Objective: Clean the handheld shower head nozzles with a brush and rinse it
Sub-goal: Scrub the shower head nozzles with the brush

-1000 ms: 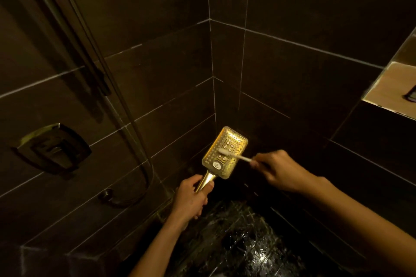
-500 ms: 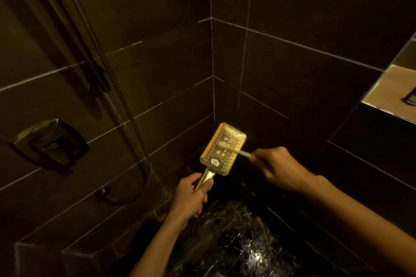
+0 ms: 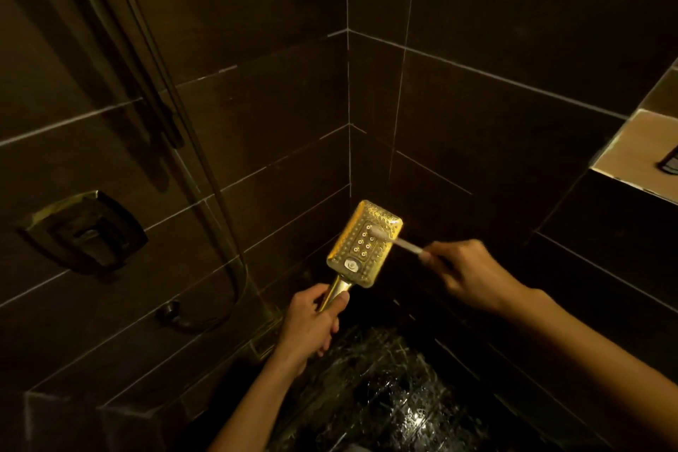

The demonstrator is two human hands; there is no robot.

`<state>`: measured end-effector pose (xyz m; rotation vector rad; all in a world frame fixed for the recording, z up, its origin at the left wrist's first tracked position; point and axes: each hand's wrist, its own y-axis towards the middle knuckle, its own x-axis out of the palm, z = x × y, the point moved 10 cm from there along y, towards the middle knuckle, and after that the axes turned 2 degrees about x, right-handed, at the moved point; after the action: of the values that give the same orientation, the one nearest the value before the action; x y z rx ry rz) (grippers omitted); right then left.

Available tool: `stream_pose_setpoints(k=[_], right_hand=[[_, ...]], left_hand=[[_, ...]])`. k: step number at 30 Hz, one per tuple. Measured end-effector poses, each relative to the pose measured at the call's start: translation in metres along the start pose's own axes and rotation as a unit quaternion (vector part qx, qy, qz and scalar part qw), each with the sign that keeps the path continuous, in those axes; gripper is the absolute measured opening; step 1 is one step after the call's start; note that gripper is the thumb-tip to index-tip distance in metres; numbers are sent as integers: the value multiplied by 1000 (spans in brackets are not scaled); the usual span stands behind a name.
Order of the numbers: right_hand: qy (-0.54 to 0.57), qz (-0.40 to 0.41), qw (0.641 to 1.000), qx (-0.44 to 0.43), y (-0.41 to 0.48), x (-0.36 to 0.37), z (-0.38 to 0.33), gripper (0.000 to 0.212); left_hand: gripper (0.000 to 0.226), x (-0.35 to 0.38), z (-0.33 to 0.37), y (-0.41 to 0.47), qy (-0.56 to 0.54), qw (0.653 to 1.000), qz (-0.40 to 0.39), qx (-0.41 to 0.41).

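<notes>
A gold rectangular shower head (image 3: 357, 249) faces me, nozzle side up, in the shower corner. My left hand (image 3: 312, 327) grips its gold handle from below. My right hand (image 3: 466, 275) holds a white brush (image 3: 401, 242) by its handle; the bristle end lies on the upper right part of the nozzle face. The right hand is slightly blurred.
Dark tiled walls meet in a corner behind the shower head. A shower hose (image 3: 223, 231) hangs down the left wall to a wall outlet (image 3: 168, 310), beside a mixer handle (image 3: 84, 227). A lit wall niche (image 3: 638, 154) sits at the right. The wet dark floor (image 3: 389, 396) glistens below.
The brush head has shifted from the middle of the nozzle face towards its upper right, and my right hand has moved slightly right. My left hand keeps its grip on the handle.
</notes>
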<state>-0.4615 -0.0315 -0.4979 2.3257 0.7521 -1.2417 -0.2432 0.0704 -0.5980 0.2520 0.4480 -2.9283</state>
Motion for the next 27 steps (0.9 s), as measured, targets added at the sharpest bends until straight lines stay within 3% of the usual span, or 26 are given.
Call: stream_pose_setpoints(k=[2,5,6,10,13,14,18,19,22,23,27], right_hand=[[-1,-51,998,-37,-8,17,-17,20],[0,58,998,27,1,-18,13,19],[3,62,998,32,1,-21,17,19],[6,-57,997,-57,-13,17,-21,23],[-9,57,998,1,-3,-19,9,22],[-6,63,998,12,-1,-24,14,21],[-13,-78,993,-85,-19,22,-25,23],[-21,-74,993,-87,-20,21,-25,23],[-18,45,999,-5,-5,-22,7,21],[-12,44,999,-3,-5,-24,9,21],[-15,-85,992,-98,-24,24,-30,24]], left_hand=[[13,-1,1,-1,-3,1000,0,3],[14,0,1,-1,-15,1000,1,-3],[14,1,1,-1,-20,1000,0,-7],[16,4,4,-4,-31,999,-9,-15],[17,6,6,-7,-41,999,-12,-26],[18,7,6,-8,-44,998,-14,-30],[18,13,8,-10,-53,998,-18,-37],[17,13,7,-10,-54,998,-17,-40],[19,13,5,-10,-67,996,-13,-53],[19,13,5,-10,-71,996,-12,-55],[22,14,6,-11,-77,995,-12,-55]])
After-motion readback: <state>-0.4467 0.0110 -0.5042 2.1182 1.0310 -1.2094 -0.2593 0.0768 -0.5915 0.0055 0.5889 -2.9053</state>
